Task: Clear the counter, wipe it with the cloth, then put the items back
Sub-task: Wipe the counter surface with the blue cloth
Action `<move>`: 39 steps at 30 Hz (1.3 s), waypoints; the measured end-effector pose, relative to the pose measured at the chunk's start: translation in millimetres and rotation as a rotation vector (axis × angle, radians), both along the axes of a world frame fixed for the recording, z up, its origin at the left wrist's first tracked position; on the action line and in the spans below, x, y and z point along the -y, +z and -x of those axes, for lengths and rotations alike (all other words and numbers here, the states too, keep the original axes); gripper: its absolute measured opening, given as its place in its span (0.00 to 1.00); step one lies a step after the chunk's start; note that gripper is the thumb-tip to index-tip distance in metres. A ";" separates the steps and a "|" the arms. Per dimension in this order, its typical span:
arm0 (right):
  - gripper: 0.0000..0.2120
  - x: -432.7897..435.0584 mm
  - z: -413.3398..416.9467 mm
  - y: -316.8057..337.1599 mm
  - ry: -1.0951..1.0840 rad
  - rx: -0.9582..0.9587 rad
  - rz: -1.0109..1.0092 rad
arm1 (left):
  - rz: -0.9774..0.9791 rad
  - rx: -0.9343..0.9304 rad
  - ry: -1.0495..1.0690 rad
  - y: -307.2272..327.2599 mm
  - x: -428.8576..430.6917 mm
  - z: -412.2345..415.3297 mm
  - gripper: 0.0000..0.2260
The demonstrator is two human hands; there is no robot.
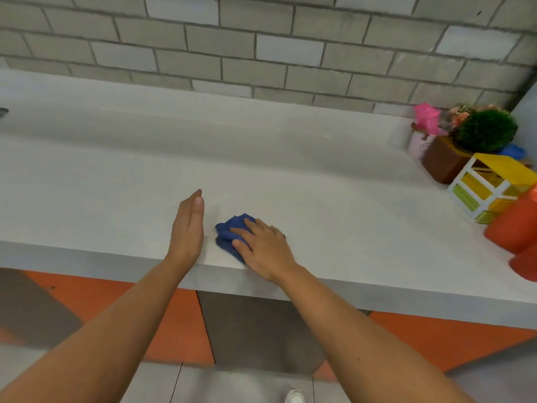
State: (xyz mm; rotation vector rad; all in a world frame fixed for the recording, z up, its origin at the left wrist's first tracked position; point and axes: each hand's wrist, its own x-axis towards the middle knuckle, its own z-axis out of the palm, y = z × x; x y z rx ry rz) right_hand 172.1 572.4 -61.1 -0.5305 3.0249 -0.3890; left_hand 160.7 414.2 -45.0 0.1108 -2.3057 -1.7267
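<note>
A crumpled blue cloth point(228, 232) lies on the white counter point(261, 158) close to its front edge. My right hand point(263, 245) presses down on the cloth with spread fingers and covers its right part. Just left of the cloth, my left hand point(189, 225) stands on its edge on the counter, fingers straight and together, holding nothing. The items sit bunched at the counter's right end: a yellow and white drawer organiser point(488, 186), a round green plant in a brown pot point(444, 162), an orange container point(515, 225) and a pink object point(425, 117).
A grey brick wall point(261, 48) runs behind the counter. A second orange thing point(526, 264) is cut off by the right edge. Below the counter are orange and grey cabinet fronts point(255, 330) and a tiled floor.
</note>
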 end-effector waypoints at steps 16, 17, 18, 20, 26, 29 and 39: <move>0.23 105.8 59.9 -4.3 0.049 -0.010 0.050 | -0.254 0.042 0.222 12.6 54.9 83.5 0.19; 0.23 106.8 67.7 -4.1 0.119 -0.027 0.068 | -0.247 0.048 0.234 14.2 56.3 95.2 0.19; 0.22 98.4 82.8 -6.7 0.158 -0.097 0.071 | -0.231 0.047 0.239 14.8 56.9 106.0 0.19; 0.22 58.2 125.7 -16.0 0.077 -0.237 0.057 | -0.186 0.041 0.231 12.4 54.9 124.9 0.20; 0.26 -153.0 234.3 -13.9 -0.558 -0.129 -0.090 | -0.062 0.048 0.165 -2.9 45.9 176.6 0.23; 0.25 -196.1 252.6 -2.9 -0.900 0.025 -0.150 | -0.019 0.023 0.174 -6.5 43.6 199.0 0.23; 0.27 84.7 266.6 -3.4 -0.086 -0.007 -0.040 | 0.062 -0.010 0.261 -0.1 35.9 274.4 0.22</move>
